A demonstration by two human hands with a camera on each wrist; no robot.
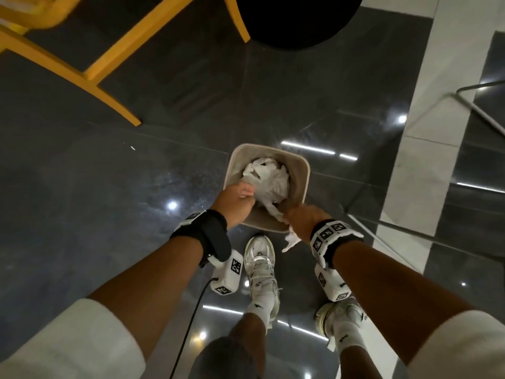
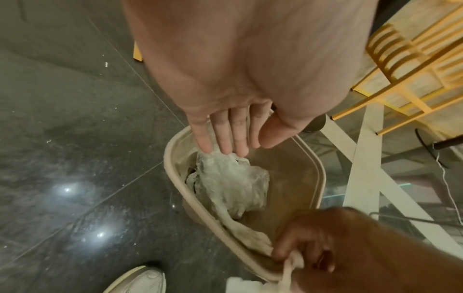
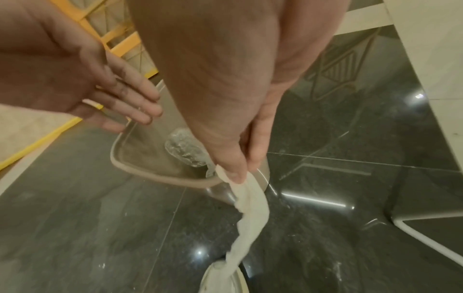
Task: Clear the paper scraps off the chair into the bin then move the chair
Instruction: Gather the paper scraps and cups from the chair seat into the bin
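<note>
A beige bin (image 1: 306, 170) stands on the dark floor just ahead of my feet, with crumpled white paper (image 1: 269, 179) inside it. My left hand (image 1: 244, 191) is over the bin's left side. In the left wrist view its fingers (image 2: 225, 138) are straight and the tips touch the paper (image 2: 233, 184). My right hand (image 3: 244, 170) is at the bin's near rim (image 3: 140, 168) and pinches a white paper strip (image 3: 253, 210). That strip trails out of the bin and hangs down toward my shoe. The yellow wooden chair (image 1: 117, 54) stands at the upper left, only its legs showing.
A black round table (image 1: 297, 17) is at the top of the head view, beside the chair. A white floor band (image 1: 426, 132) and a thin metal frame (image 1: 478, 110) lie to the right. My two white shoes (image 1: 259, 258) are close behind the bin.
</note>
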